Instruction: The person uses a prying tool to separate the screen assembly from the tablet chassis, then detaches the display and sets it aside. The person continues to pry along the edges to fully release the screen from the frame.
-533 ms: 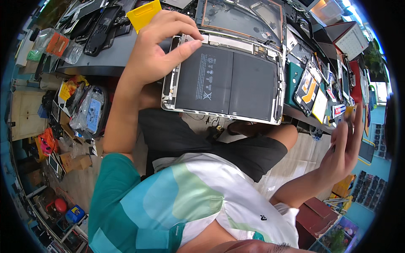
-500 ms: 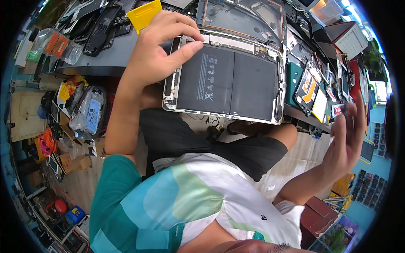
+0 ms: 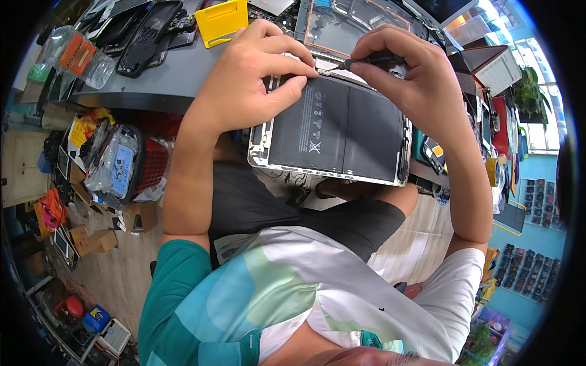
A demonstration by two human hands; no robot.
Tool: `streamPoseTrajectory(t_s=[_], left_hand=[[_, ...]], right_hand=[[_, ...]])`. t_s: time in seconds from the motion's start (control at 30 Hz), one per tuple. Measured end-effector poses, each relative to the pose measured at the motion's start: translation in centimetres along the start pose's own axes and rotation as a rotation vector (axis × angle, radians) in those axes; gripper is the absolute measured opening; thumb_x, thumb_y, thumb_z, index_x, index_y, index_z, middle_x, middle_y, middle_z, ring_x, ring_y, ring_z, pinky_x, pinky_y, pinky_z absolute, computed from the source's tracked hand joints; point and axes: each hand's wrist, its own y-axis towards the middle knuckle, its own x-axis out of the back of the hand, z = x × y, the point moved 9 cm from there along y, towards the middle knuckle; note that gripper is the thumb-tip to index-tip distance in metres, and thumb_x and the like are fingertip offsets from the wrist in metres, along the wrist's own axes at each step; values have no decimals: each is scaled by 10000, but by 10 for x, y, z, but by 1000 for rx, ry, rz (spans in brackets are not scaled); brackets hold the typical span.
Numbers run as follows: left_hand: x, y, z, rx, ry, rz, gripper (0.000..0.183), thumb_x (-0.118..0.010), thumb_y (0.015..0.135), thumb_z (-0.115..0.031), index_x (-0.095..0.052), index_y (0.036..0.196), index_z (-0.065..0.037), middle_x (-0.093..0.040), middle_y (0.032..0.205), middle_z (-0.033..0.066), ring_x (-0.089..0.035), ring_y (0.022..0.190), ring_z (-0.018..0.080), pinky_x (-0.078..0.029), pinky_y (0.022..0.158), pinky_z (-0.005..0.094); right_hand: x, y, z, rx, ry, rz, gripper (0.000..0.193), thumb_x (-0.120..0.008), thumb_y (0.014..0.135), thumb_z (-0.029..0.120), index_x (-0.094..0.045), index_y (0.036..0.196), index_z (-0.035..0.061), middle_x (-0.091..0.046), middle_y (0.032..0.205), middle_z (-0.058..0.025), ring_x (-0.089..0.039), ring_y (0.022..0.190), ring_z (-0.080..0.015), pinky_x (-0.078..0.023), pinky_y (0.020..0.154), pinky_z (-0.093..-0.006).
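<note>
An opened tablet [image 3: 375, 134] lies over the table's front edge, its silver frame holding a wide black two-cell battery [image 3: 305, 137]. My left hand [image 3: 253, 76] rests over its upper left part, fingers bent and the thumb a little apart, with no held thing visible. In my right hand [image 3: 421, 79] is a dark-handled screwdriver [image 3: 360, 63], gripped between thumb and fingers. Its thin tip points left at the tablet's upper strip, close to my left fingertips. Whether the tip touches a part is too small to tell. Behind lies the detached glass panel [image 3: 332, 36] with a copper-coloured border.
A yellow plastic piece [image 3: 221, 23] stands beyond my left hand. Dark phone parts [image 3: 146, 46] and a clear bottle with an orange label [image 3: 82, 58] are at the table's left. Partly behind my right arm lies an opened phone [image 3: 433, 152]. A red basket [image 3: 152, 161] sits below left.
My right hand has come from the far right to the tablet, with the screwdriver now visible in it. My left hand's fingers have bent further inward. The whole view has shifted slightly.
</note>
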Motion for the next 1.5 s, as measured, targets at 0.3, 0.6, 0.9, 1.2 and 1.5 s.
streamPoseTrajectory(t_s=[0.3,0.6,0.9,1.2,1.5], left_hand=[[2,0,0,-10,24,-3,188,-769,894,-66,-860,1059,-55,-810,1151,23,-623,1150,265,-508,1042,399],[1,0,0,8,2,10,189,-769,891,-60,-855,1060,-42,-808,1149,32,-628,1146,264,-513,1038,400],[4,2,-3,13,45,14,215,-789,845,-63,-855,1048,-85,-797,1160,31,-634,1142,293,-508,1047,423],[4,2,-4,48,0,-9,240,-818,819,-39,-870,1046,-95,-801,1146,25,-633,1137,282,-505,1044,414],[2,3,-3,56,-21,-3,230,-833,836,-42,-871,1056,-99,-806,1124,19,-633,1124,259,-524,1035,408]], right_hand=[[-5,5,-3,13,18,8,158,-828,922,20,-751,1055,-18,-775,1041,-71,-721,965,-174,-562,922,-326],[-7,8,-8,3,-11,14,152,-824,921,58,-739,1027,-9,-761,981,-74,-720,903,-190,-555,814,-330],[-17,39,10,100,-171,87,142,-754,918,93,-697,959,-31,-726,886,-208,-727,778,-371,-578,740,-453],[-36,56,21,115,-350,369,271,-824,880,201,-754,1049,1,-786,900,-231,-796,858,-432,-638,754,-506],[-28,52,25,252,-168,290,273,-803,883,154,-747,1106,7,-786,921,-231,-785,920,-441,-627,802,-521]])
